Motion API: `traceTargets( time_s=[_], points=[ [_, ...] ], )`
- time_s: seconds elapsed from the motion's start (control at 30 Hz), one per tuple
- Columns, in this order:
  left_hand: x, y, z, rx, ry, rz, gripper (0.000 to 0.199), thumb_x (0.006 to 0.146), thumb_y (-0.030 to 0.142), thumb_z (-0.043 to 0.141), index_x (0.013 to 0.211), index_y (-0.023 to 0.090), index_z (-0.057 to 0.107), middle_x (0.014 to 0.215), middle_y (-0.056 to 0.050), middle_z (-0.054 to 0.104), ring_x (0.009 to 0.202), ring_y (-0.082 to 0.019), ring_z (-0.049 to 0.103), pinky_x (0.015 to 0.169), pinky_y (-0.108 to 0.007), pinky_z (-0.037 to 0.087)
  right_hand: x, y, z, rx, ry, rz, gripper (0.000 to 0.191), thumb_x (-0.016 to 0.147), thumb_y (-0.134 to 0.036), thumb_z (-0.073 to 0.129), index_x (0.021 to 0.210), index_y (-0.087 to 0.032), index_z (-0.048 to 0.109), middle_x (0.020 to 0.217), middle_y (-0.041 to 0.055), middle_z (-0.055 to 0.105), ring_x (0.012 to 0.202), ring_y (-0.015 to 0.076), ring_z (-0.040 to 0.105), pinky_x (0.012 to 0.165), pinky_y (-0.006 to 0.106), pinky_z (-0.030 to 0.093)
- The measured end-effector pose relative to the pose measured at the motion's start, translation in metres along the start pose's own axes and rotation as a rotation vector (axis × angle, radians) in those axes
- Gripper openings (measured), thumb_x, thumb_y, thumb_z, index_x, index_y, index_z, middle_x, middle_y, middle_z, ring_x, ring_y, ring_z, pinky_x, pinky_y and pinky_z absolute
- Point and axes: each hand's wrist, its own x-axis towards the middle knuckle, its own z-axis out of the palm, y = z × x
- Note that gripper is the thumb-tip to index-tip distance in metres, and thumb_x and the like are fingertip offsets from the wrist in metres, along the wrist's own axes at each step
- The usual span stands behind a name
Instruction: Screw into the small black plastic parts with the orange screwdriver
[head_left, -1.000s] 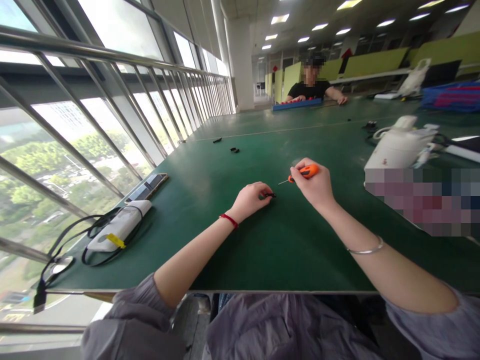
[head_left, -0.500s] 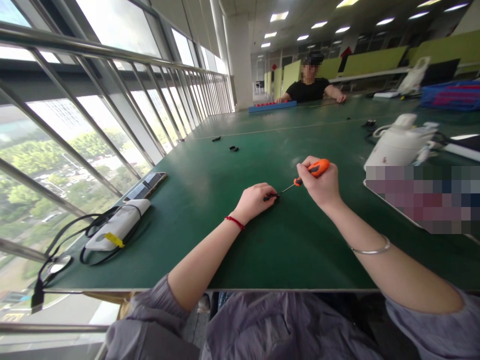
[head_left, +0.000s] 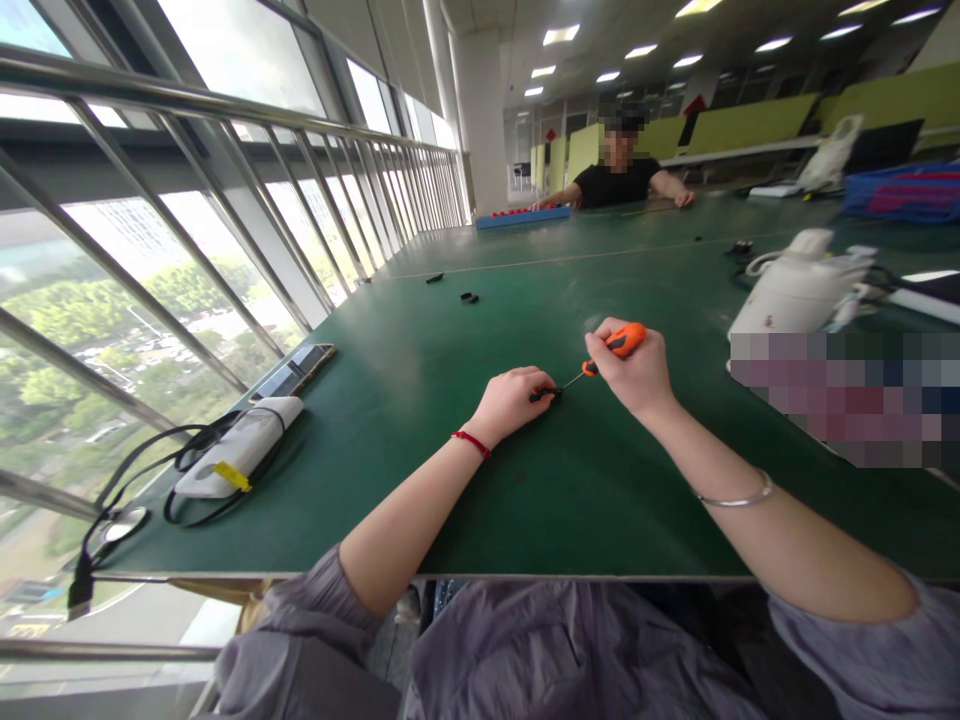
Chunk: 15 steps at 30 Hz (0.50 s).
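Observation:
A small black part [head_left: 541,395] lies on the green table, pinched under the fingers of my left hand [head_left: 514,402]. Its exact kind is too small to make out, and my fingers partly cover it. My right hand [head_left: 636,372] is closed round the orange and black handle of a screwdriver [head_left: 628,340]. The thin metal shaft slants down to the left, and its tip meets the right end of the black part.
Small black pieces [head_left: 469,298] lie farther up the table [head_left: 405,400]. A white power strip [head_left: 236,450] with cables and a phone [head_left: 296,372] are at left. A white jug-like container [head_left: 787,285] stands at right. Across the table, a person [head_left: 615,180] sits by a blue tray [head_left: 523,219].
My right hand and the screwdriver have shifted slightly left, the handle a little lower. My left hand stays on the black part. Across the table, the blue tray has slid left.

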Motion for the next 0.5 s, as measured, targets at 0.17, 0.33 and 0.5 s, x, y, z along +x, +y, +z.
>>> traceTargets(
  time_s=[0.17, 0.33, 0.5],
  points=[
    [0.0006, 0.0008, -0.0012, 0.014, -0.009, 0.012, 0.017, 0.08, 0.023, 0.053, 0.091, 0.021, 0.066, 0.092, 0.001, 0.067, 0.083, -0.014, 0.063, 0.068, -0.022, 0.046, 0.0018, 0.0031, 0.0022, 0.025, 0.002, 0.005, 0.026, 0.074, -0.028, 0.053, 0.051, -0.021, 0.043, 0.047, -0.0028, 0.044, 0.046, 0.011, 0.043, 0.052, 0.025, 0.036],
    [0.0004, 0.0009, -0.0025, 0.011, -0.014, 0.017, 0.019, 0.077, 0.02, 0.054, 0.091, 0.022, 0.066, 0.094, 0.001, 0.068, 0.085, -0.015, 0.063, 0.068, -0.022, 0.047, 0.0033, 0.0049, 0.001, -0.013, 0.011, -0.008, 0.017, 0.072, -0.029, 0.058, 0.061, -0.022, 0.047, 0.057, -0.0017, 0.052, 0.052, 0.0132, 0.049, 0.056, 0.026, 0.04],
    [0.0, 0.0, -0.0024, -0.013, -0.007, -0.002, 0.018, 0.076, 0.021, 0.055, 0.09, 0.022, 0.067, 0.092, 0.001, 0.068, 0.084, -0.015, 0.063, 0.069, -0.023, 0.047, 0.004, 0.0059, -0.0019, -0.104, -0.001, -0.042, 0.023, 0.065, -0.025, 0.063, 0.083, -0.023, 0.049, 0.067, -0.0018, 0.055, 0.056, 0.0156, 0.053, 0.057, 0.028, 0.042]
  ],
)
